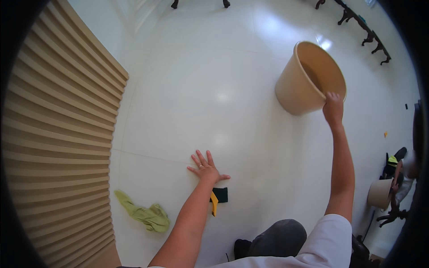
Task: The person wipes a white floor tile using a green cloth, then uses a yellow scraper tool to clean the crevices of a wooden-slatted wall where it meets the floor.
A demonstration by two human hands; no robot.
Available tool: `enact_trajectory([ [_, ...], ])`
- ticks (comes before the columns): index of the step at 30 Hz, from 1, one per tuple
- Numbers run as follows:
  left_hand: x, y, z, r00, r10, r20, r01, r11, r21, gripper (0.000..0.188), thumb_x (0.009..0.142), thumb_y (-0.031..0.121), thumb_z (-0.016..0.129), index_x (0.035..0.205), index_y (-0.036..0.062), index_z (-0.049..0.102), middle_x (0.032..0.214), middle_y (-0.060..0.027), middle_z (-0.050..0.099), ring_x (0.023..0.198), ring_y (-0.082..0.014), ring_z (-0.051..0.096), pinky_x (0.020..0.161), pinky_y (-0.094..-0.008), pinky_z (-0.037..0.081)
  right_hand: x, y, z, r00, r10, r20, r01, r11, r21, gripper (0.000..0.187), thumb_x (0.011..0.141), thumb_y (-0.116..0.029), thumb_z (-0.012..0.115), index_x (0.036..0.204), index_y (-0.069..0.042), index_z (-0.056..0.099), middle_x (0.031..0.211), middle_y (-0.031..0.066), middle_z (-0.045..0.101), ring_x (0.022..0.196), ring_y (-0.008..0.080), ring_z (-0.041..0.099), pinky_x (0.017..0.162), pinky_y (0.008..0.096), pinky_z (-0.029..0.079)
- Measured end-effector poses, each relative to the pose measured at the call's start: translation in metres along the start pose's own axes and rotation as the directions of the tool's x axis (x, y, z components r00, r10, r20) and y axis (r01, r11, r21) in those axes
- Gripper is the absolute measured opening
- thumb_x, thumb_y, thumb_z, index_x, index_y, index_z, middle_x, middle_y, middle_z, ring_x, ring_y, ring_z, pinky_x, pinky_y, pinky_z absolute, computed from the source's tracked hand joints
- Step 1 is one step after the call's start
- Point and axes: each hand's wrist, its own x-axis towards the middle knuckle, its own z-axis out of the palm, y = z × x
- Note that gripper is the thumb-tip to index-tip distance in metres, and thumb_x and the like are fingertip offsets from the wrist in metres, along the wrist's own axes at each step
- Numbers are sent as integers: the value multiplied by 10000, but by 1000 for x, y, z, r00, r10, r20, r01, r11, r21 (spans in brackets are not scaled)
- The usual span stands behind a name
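My right hand (333, 108) grips the near rim of a large beige bucket (292, 85), its fingers curled over the edge. The bucket stands on the floor at the right, and brownish water or its dark bottom shows inside; I cannot tell which. Flat on the pale glossy floor (201, 98), my left hand (207, 169) has its fingers spread and a ring on one of them. Just below that hand lie a dark green pad (220, 195) and a yellow strip-like piece (215, 204), partly covered by my wrist. A crumpled light green cloth (149, 216) rests on the floor to the left.
Ribbed beige wall panelling (67, 143) runs along the left. Dark carved furniture legs (368, 38) stand at the far right. On the right edge, another person (405, 176) is beside a second beige bucket (380, 194). My bent knee (281, 236) is at the bottom.
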Motion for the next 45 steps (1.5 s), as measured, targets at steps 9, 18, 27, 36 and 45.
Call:
enact_trajectory([
  [9, 9, -21, 12, 987, 95, -131, -108, 990, -96, 1409, 533, 802, 651, 1455, 139, -183, 1493, -204, -245, 1379, -403, -201, 1037, -679, 78, -171, -48, -101, 984, 149, 94, -149, 989, -3, 76, 713, 27, 505, 752, -30, 536, 808, 141, 583, 812, 346, 536, 708, 454, 437],
  [18, -23, -172, 73, 666, 603, -439, -628, 771, 105, 999, 663, 682, 659, 1421, 115, 341, 1523, -218, 91, 1409, -386, 73, 1105, -568, 99, -308, -56, -201, 746, 149, 649, -192, 981, -5, 201, 725, -43, 514, 885, -5, 628, 923, 208, 645, 903, 360, 618, 795, 435, 484],
  [27, -89, -409, 126, 839, 464, -284, -331, 850, 410, 1023, 614, 606, 741, 1407, 100, 338, 1471, -236, 213, 1342, -395, 246, 1064, -531, 254, -354, -98, -288, 295, 55, 954, -78, 996, -33, 261, 664, -117, 524, 811, 33, 678, 877, 246, 658, 818, 368, 648, 739, 423, 502],
  [36, -112, -451, 214, 847, 531, -4, -521, 832, 192, 463, 867, 456, 497, 1073, 50, 579, 1022, -196, 636, 953, -351, 604, 826, -459, 468, -343, -107, -270, -213, 25, 977, 33, 999, -18, 300, 791, -272, 544, 863, -18, 686, 809, 147, 683, 721, 248, 656, 673, 390, 515],
  [45, -310, -403, 63, 759, 650, -50, -652, 756, -68, 457, 891, 488, 532, 965, 46, 625, 824, -118, 649, 770, -253, 617, 697, -359, 468, -156, -276, -315, 176, -458, 871, 321, 864, 389, 446, 898, -454, 470, 835, -66, 680, 712, 74, 670, 720, 233, 644, 726, 358, 487],
])
